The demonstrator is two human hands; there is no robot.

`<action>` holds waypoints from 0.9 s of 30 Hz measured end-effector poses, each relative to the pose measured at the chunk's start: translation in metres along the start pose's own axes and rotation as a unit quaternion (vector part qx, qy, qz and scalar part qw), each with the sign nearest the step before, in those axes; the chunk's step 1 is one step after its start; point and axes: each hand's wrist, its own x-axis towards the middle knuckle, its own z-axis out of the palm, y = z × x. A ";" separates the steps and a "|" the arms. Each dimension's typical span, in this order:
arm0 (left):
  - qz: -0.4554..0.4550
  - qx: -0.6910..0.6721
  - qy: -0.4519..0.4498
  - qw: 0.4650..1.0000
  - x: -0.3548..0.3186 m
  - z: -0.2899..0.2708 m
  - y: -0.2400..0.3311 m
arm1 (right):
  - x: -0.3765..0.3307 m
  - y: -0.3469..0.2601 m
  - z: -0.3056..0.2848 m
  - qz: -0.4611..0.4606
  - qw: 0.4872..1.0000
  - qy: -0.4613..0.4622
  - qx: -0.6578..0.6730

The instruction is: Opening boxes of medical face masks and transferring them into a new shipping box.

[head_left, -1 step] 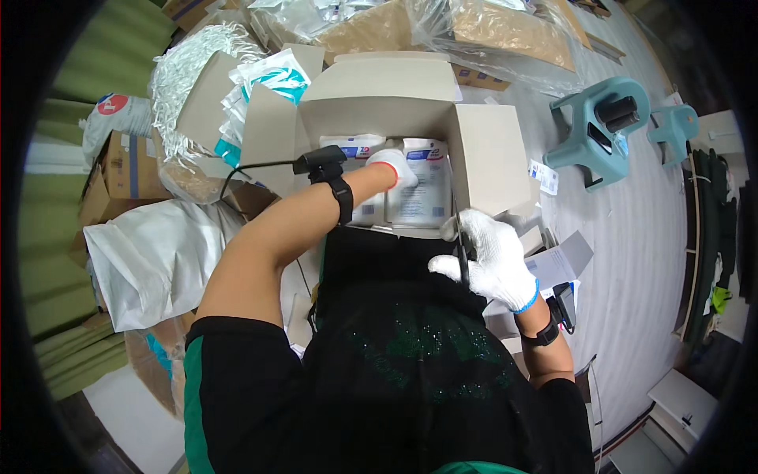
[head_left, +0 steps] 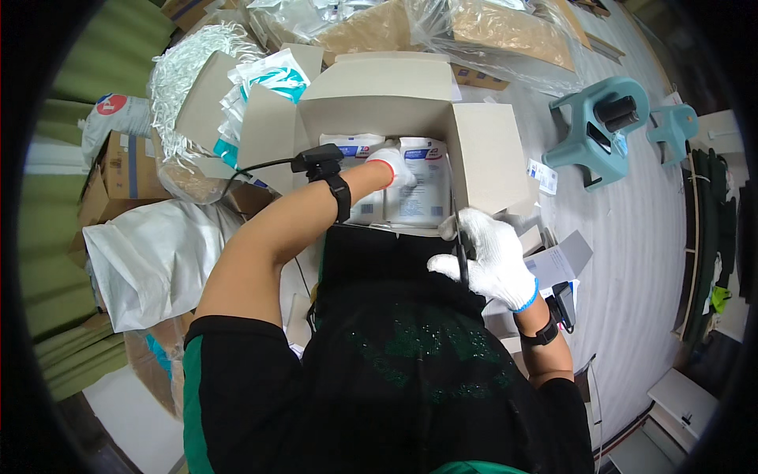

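Observation:
An open carton (head_left: 375, 118) stands in front of me with its flaps spread, and white packets with blue and red print stand inside it. My left hand (head_left: 399, 167), in a white knitted glove, reaches into the carton. It lies against the left side of the right packet (head_left: 424, 193), beside the left packet (head_left: 355, 148). Its fingertips are hard to make out, so its grip is unclear. Beside the carton's near right corner, my gloved right hand (head_left: 493, 257) is closed round a slim tool (head_left: 463, 265) with a dark handle and a thin blade pointing up, perhaps scissors.
Left of the carton lie a heap of white strings (head_left: 197, 75), teal-and-white pouches (head_left: 272, 79) and a white sack (head_left: 158, 257). Plastic-wrapped cardboard (head_left: 505, 39) is at the back. A teal stool (head_left: 596, 134) stands on the floor to the right, near small opened boxes (head_left: 560, 261).
The carton's right flap and the right packet have shifted slightly to the left. My left hand has moved a touch left with them; the right hand is nearly still.

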 end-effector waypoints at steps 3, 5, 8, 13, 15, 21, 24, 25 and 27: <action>0.028 0.052 -0.047 0.997 0.003 -0.011 0.000 | 0.003 0.002 0.000 -0.010 1.000 -0.002 -0.011; 0.022 0.017 -0.004 1.000 0.001 -0.014 -0.002 | 0.004 0.002 0.001 -0.019 1.000 0.003 -0.015; -0.019 -0.031 -0.014 0.999 0.009 -0.024 -0.005 | 0.006 0.002 0.000 -0.030 0.999 0.004 -0.029; 0.003 -0.127 -0.064 0.990 0.012 -0.027 -0.009 | 0.004 0.005 0.002 -0.024 1.000 0.019 -0.003; -0.009 -0.149 -0.050 0.988 0.011 -0.024 -0.009 | 0.002 0.008 0.003 -0.021 1.000 0.008 -0.008; 0.013 -0.414 -0.034 0.910 -0.009 -0.032 0.000 | 0.001 0.003 -0.002 0.004 1.000 0.004 -0.001; -0.080 -0.453 -0.053 0.886 -0.006 -0.009 -0.011 | 0.001 0.004 -0.003 0.002 1.000 0.000 -0.013; -0.110 -0.464 -0.060 0.877 -0.007 -0.002 -0.013 | 0.001 0.006 -0.001 -0.001 1.000 0.004 -0.015; -0.181 -0.538 -0.138 0.811 -0.042 -0.020 0.029 | -0.001 0.008 0.000 0.001 1.000 0.019 -0.009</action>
